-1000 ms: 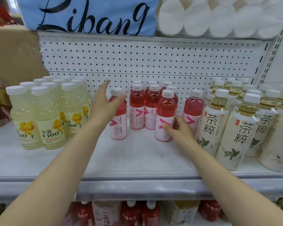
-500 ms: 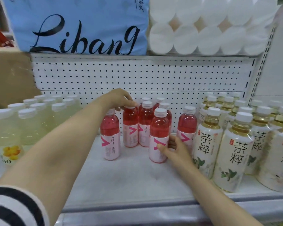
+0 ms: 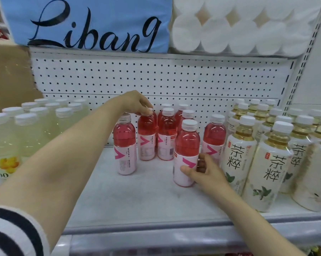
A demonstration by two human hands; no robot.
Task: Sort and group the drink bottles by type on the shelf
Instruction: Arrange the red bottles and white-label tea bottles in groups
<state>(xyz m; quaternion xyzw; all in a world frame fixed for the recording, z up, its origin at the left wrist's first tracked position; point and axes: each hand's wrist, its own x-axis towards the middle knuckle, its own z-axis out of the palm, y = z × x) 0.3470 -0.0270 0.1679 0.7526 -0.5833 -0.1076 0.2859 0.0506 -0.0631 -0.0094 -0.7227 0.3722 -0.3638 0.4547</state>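
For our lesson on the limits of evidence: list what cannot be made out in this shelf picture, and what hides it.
Head view:
- White cap of the second pink plastic bottle: covered by the left hand.
- Rear pink bottles: hidden behind the front ones.
- Pale yellow bottle's label: cut by the left arm and frame edge.
- Small label print: too small to read.

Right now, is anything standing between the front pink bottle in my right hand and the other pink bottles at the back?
Nothing visible does. The right hand grips the front pink bottle, and only bare shelf separates it from the pink group just behind.
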